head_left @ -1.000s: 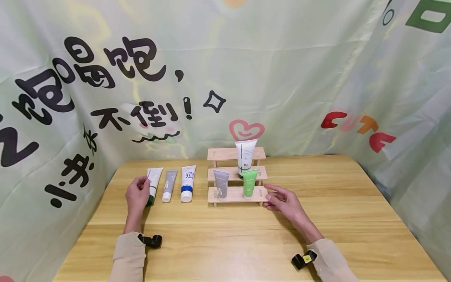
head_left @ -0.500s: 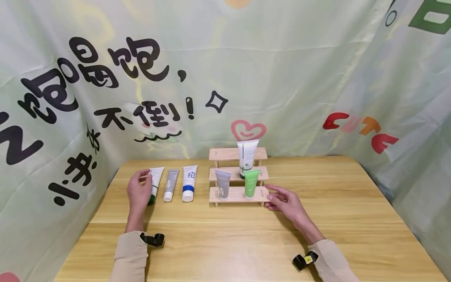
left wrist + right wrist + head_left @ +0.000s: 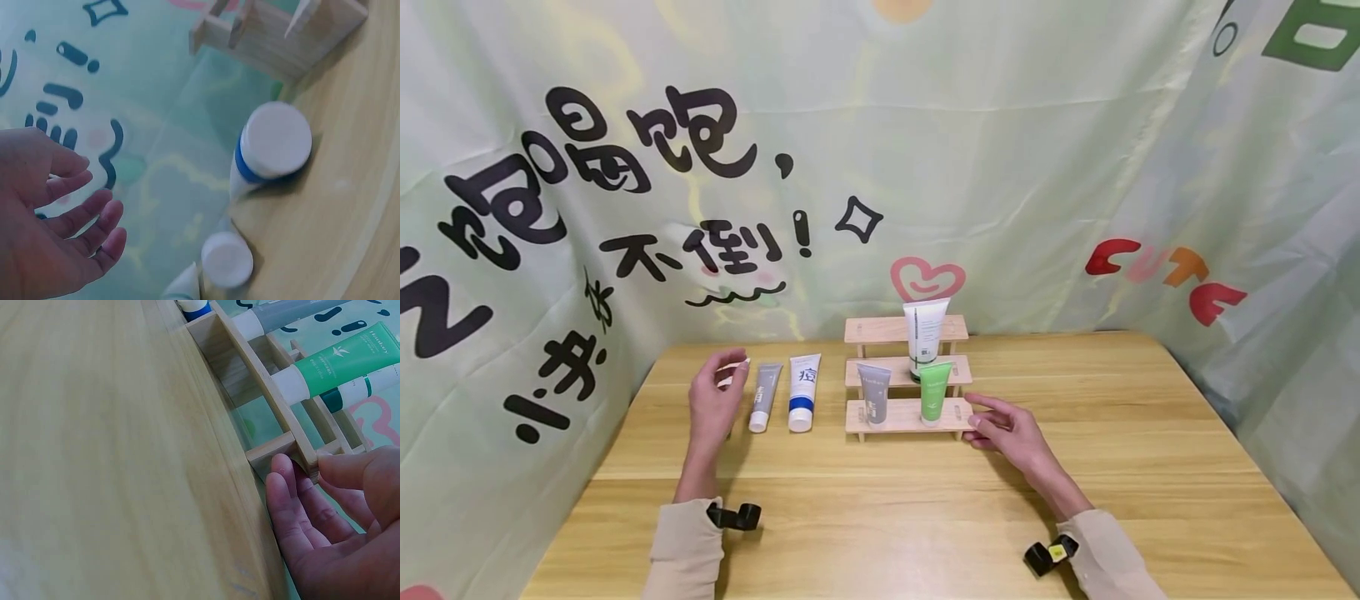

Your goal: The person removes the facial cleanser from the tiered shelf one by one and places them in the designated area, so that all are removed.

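Observation:
My left hand (image 3: 718, 400) hovers at the left row of tubes with loosely bent fingers, holding nothing in the left wrist view. It covers most of a white tube in the head view; that tube's pale end (image 3: 184, 284) shows at the bottom of the left wrist view. Beside it lie a grey tube (image 3: 764, 395) and a white tube with a blue band (image 3: 803, 392). My right hand (image 3: 1011, 429) pinches the right end of the lowest tier of a wooden three-tier rack (image 3: 901, 418), thumb above and fingers below.
A grey tube (image 3: 874, 393) and a green tube (image 3: 934, 392) stand caps down on the lowest tier. Behind them, a taller white tube (image 3: 927, 329) stands on the middle tier. A printed curtain (image 3: 1015, 183) encloses the back and sides of the wooden table (image 3: 880, 517).
My left hand has moved to the right, over the leftmost white tube, which it now mostly hides. The right hand and the rack have stayed in place.

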A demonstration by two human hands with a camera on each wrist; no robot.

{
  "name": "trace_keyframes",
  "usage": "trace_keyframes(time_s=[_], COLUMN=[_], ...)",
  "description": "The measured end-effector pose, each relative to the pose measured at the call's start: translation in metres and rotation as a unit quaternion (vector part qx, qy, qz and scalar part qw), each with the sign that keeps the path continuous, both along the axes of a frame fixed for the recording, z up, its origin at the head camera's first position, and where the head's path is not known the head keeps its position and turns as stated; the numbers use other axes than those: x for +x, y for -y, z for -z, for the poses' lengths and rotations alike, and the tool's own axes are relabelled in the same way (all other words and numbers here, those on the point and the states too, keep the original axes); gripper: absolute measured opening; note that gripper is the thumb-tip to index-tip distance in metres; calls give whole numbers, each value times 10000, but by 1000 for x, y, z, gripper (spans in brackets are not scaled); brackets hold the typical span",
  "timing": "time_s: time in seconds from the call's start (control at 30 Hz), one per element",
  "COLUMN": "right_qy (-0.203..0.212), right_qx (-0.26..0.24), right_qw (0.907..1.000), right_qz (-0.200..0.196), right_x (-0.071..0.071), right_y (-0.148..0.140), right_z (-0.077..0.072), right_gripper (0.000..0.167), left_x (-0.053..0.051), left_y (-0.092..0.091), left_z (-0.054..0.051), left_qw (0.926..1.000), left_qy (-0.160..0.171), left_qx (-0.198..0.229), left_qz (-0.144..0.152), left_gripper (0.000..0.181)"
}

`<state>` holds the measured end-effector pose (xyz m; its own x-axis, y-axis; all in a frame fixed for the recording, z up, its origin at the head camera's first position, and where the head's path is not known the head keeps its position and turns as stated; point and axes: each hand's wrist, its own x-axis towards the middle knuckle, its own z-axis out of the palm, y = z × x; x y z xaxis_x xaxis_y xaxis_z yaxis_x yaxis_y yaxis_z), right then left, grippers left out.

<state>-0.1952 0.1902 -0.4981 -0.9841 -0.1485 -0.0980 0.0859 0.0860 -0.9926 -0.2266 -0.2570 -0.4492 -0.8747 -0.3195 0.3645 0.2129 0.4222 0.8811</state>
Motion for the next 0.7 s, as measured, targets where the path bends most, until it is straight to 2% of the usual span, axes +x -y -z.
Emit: trace_keyframes(time_s=[0.1,0.23,0.4,0.7], right_qy=[15,7,18,-5], right_qx=[-9,4,8,-11], right_qw=[10000,10000,10000,10000], right_qz=[-4,-12,-23,-37], right_x=[0,0,1,1], right_y=[0,0,0,0], right_z=[0,0,0,0], right_gripper=[48,48,48,48], left_x=[3,7,12,19], left_y=[-9,-25,-44,-70], left_z=[-5,-8,-7,-16], left_qw=[9995,9976,9953,9910], left_qy=[-23,112,348,137], left_qx=[217,408,321,537], left_qz=[238,550,839,1216], left_gripper=[25,25,26,23])
